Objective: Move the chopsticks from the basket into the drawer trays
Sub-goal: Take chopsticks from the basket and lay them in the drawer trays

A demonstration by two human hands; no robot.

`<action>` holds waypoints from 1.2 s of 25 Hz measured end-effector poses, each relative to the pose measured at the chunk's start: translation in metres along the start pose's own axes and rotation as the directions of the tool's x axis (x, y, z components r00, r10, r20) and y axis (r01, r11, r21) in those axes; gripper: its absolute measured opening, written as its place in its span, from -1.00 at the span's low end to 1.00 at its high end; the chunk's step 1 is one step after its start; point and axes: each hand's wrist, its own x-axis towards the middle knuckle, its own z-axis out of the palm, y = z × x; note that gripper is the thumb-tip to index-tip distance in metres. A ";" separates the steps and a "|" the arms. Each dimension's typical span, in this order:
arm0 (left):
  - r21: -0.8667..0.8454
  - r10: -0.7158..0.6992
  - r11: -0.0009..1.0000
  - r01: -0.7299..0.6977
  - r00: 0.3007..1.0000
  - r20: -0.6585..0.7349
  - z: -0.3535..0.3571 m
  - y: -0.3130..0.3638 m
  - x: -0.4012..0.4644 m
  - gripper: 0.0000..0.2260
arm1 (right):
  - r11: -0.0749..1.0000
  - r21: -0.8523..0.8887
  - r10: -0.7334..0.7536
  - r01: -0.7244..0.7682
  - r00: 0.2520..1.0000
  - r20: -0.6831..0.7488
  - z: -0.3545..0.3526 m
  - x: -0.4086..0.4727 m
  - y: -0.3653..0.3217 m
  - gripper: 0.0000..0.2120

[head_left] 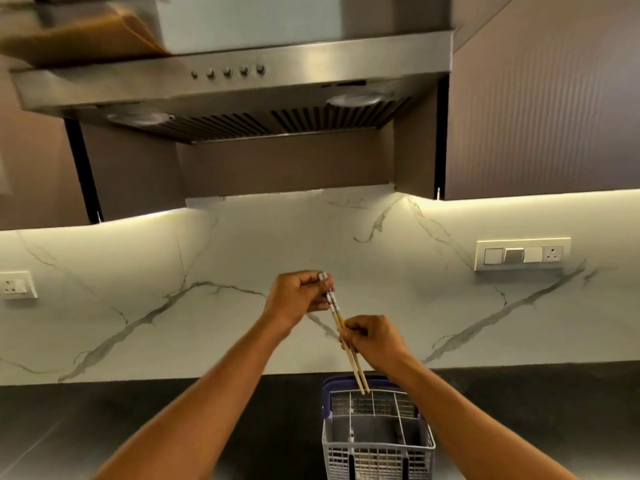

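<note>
Both hands are up over the cutlery basket [377, 434] with a pair of chopsticks [346, 341] held between them: left hand [298, 296] pinching the patterned top ends, right hand [374, 341] with fingers curled round the middle, tips hanging just above the basket's rear compartments. The risk, I'd say, is a stick slipping from that light top pinch and dropping onto the black countertop [173, 420]. No drawer in view, and the range hood [228, 95] hangs overhead.
</note>
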 end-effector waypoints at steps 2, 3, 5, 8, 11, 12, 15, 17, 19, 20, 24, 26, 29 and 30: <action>-0.013 0.023 1.000 -0.022 0.997 0.074 -0.001 0.043 0.004 -0.92 | 0.984 0.180 -0.002 0.006 1.000 -0.022 -0.015 -0.003 -0.027 -0.87; -0.029 0.037 0.999 -0.035 0.995 0.095 -0.002 0.057 0.003 -0.90 | 0.966 0.260 -0.007 0.015 1.000 -0.029 -0.022 -0.006 -0.038 -0.87; -0.038 0.056 0.998 -0.051 0.989 0.137 0.000 0.074 -0.011 -0.85 | 0.926 0.375 -0.032 0.048 0.998 -0.049 -0.033 -0.017 -0.058 -0.90; 0.032 0.051 0.998 -0.059 0.976 0.212 0.009 0.062 -0.052 -0.84 | 0.907 0.410 -0.072 0.102 0.994 -0.087 -0.041 -0.040 -0.080 -0.86; -0.080 0.025 0.997 -0.011 0.983 0.181 0.015 0.050 -0.085 -0.81 | 0.913 0.389 -0.090 0.121 0.991 -0.096 -0.043 -0.062 -0.090 -0.81; -0.123 0.021 0.992 0.001 0.984 0.176 0.016 0.048 -0.091 -0.81 | 0.913 0.388 -0.097 0.127 0.991 -0.097 -0.043 -0.066 -0.091 -0.80; -0.181 -0.014 0.982 0.048 0.983 0.181 0.015 0.053 -0.104 -0.81 | 0.916 0.376 -0.111 0.139 0.989 -0.096 -0.044 -0.078 -0.098 -0.83; -0.179 -0.028 0.982 0.060 0.983 0.179 0.013 0.057 -0.109 -0.82 | 0.917 0.372 -0.115 0.145 0.988 -0.102 -0.044 -0.084 -0.101 -0.84; -0.175 -0.034 0.982 0.067 0.982 0.184 0.012 0.063 -0.113 -0.82 | 0.918 0.367 -0.120 0.151 0.987 -0.105 -0.045 -0.088 -0.106 -0.84; -0.172 -0.034 0.983 0.067 0.982 0.186 0.011 0.065 -0.114 -0.82 | 0.916 0.370 -0.122 0.152 0.987 -0.105 -0.046 -0.090 -0.107 -0.84; -0.142 -0.027 0.988 0.053 0.984 0.179 0.011 0.067 -0.118 -0.81 | 0.914 0.378 -0.113 0.147 0.987 -0.111 -0.045 -0.094 -0.110 -0.84; -0.133 -0.019 0.990 0.043 0.985 0.172 0.010 0.066 -0.120 -0.81 | 0.912 0.384 -0.110 0.143 0.988 -0.109 -0.045 -0.097 -0.111 -0.84; -0.100 0.006 0.995 0.009 0.988 0.157 0.011 0.066 -0.123 -0.81 | 0.909 0.393 -0.104 0.137 0.989 -0.105 -0.044 -0.099 -0.111 -0.85; -0.078 0.027 0.997 -0.016 0.989 0.146 0.011 0.066 -0.124 -0.81 | 0.911 0.389 -0.105 0.138 0.989 -0.105 -0.044 -0.099 -0.110 -0.85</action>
